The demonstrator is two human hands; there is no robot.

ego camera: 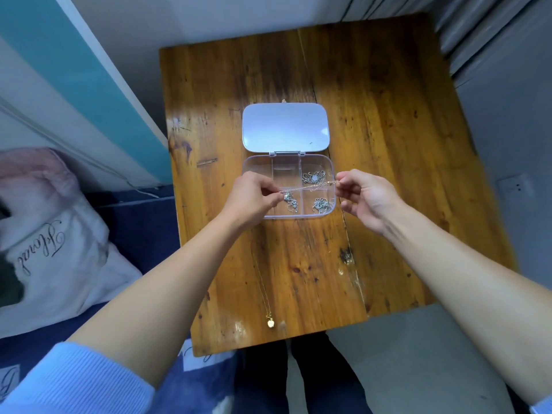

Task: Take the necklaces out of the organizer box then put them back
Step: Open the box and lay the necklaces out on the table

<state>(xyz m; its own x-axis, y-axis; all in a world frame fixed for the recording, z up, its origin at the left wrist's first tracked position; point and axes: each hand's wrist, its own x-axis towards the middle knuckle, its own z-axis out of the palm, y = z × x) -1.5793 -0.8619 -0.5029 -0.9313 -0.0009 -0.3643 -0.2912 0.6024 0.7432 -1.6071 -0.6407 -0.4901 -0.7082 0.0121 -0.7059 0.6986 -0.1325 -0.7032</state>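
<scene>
While my left hand [254,195] and right hand [364,198] each pinch an end, the necklace [307,186] spans the organizer box [298,216].
Long axis left-right between clamped fingers [273,195]; box directly beneath, mid-table [388,115].

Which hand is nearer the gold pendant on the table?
Left. The left hand hovers almost straight behind the gold pendant; right hand is farther right, at the organizer box's right edge.

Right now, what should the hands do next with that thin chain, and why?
Probably lift the thin chain clear of the organizer box and lay it on the table beside the gold necklace. The left hand and right hand pinch it stretched above the open box, one necklace already lies out, and silver necklaces wait in three compartments.
</scene>
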